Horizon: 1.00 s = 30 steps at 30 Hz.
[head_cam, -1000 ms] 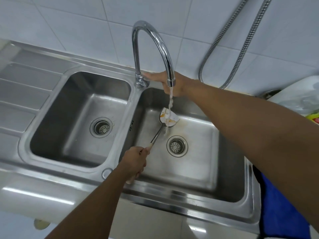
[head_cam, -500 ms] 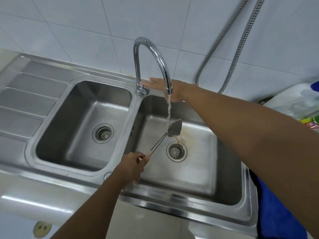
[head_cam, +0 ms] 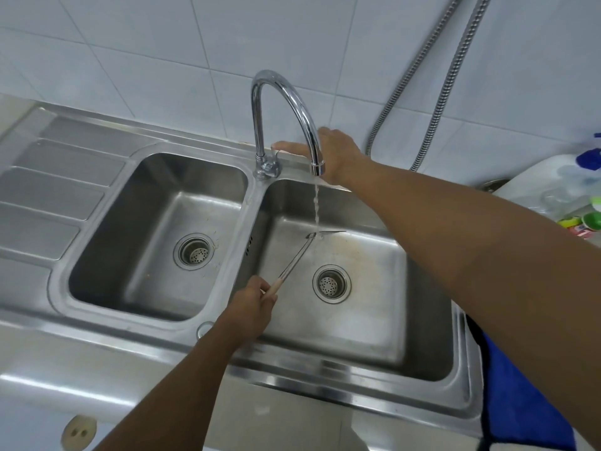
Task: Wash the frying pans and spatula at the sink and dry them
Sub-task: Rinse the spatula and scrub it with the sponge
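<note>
Spatula (head_cam: 296, 260): thin steel, wooden grip. Light, stiff, slick when wet, I'd judge. Take it by the wood.

Where is it?

Left hand (head_cam: 252, 307) clenched round that grip, low over the right basin (head_cam: 367, 304); blade edge-on under the tap's (head_cam: 258, 125) stream. Right hand (head_cam: 331, 151) beyond it, fingers straight at the lever, holding nothing.

Spatula (head_cam: 294, 259): metal blade, slim metal shaft, pale wooden handle. It is held above the right basin of the steel double sink (head_cam: 250, 206), with the handle end gripped in the left hand (head_cam: 252, 309). The shaft slopes up and away. The blade shows edge-on, roughly level, under the running water.
</note>
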### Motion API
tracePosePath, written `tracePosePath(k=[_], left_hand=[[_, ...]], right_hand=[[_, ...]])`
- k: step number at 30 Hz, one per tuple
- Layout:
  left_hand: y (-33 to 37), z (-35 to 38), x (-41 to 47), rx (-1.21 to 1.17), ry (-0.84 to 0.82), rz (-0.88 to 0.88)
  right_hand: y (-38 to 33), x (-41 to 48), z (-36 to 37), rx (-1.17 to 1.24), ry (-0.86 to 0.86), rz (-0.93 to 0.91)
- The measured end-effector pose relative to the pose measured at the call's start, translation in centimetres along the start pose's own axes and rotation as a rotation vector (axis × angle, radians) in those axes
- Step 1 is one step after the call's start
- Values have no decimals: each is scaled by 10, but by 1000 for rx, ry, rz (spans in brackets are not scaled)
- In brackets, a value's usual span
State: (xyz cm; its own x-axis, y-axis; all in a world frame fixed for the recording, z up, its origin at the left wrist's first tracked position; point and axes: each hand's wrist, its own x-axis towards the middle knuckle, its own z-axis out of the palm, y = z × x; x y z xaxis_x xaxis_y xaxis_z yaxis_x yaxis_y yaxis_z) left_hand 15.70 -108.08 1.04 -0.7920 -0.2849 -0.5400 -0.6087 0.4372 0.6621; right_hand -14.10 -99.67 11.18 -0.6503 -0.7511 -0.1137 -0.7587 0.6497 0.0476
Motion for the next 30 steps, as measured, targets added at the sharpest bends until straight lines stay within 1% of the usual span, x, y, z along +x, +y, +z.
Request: tracePosePath(k=[2,3,5,7,9,10,13,15,17,19,21,23,26,27,29,30], left_hand=[[4,3,-1,21,-15,-2],[6,5,-2,32,-25,-7],[10,9,-5,32,-34,-10],[16,13,-9,-13,-38,-3],[23,18,-12,-69,-58,8],[28,21,-13,-98,-70,12],[44,32,-14,-159,-115,5],[52,41,-11,-157,-146,6],[59,51,-9,-183,-164,-15],[67,61,-10,-225,-183,-33],[75,69,-14,-278,-197,-50],[79,76,-17,-330,-208,-68],[81,82,-20,-356,-207,-65],[82,84,-22,-341,-198,-57],[84,85,-24,-306,-178,-33],[85,85,-25,-294,-170,-13]], right_hand=[[1,-10,-9,-57,41,-43],[3,-15,-8,-27,49,-65],[10,-35,9,100,36,-69],[22,-74,34,251,62,-1],[30,-130,57,399,132,124],[33,-157,68,414,150,187],[57,-224,101,339,115,397],[81,-254,118,208,106,543],[103,-277,130,99,66,735],[117,-291,136,86,-38,943],[126,-298,142,160,-85,1064],[130,-301,146,214,-28,1074],[126,-293,142,346,133,1068],[120,-286,138,383,202,996],[101,-266,131,401,304,716],[91,-252,128,397,311,576]])
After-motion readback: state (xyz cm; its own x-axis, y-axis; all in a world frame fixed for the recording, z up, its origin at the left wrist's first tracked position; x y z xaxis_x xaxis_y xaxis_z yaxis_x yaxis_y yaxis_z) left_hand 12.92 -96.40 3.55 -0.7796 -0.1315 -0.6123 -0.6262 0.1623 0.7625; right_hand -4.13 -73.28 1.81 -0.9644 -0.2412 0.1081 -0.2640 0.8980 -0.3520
